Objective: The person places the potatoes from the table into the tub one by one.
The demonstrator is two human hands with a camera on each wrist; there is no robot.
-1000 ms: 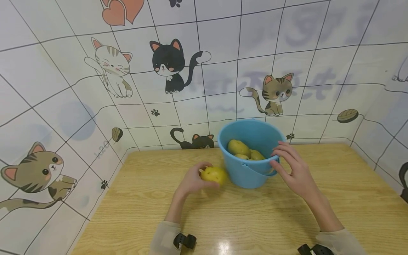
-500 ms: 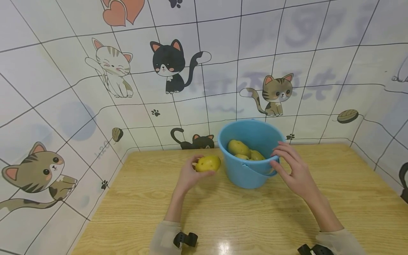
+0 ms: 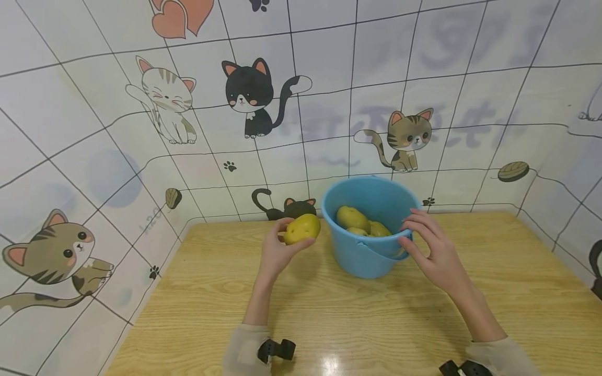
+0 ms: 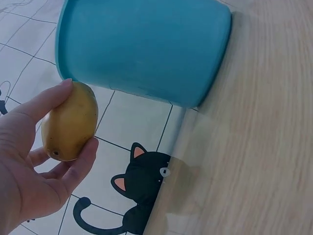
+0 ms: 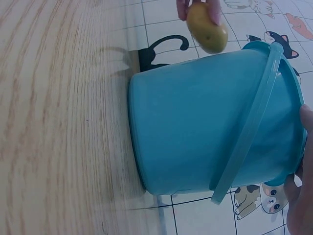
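My left hand [image 3: 276, 250] holds a yellow potato [image 3: 303, 228] between thumb and fingers, raised above the table just left of the blue bucket [image 3: 364, 258]. In the left wrist view the potato [image 4: 71, 122] shows small dark spots. Several more potatoes [image 3: 352, 218] lie inside the bucket, partly hidden by its front wall. At the bucket's right side, my right hand [image 3: 435, 253] grips the rim, with the thumb on the near side. The right wrist view shows the bucket [image 5: 205, 122] upright, its handle [image 5: 249, 127] hanging down across the outer wall.
The wooden table [image 3: 211, 297] meets a tiled-pattern wall [image 3: 324, 120] printed with cartoon cats, close behind the bucket. A side wall [image 3: 61, 172] borders the table at left. A dark object [image 3: 596, 266] shows at the right edge.
My left hand has lifted the potato up and slightly left, away from the table beside the bucket. The right hand and the bucket have stayed put.
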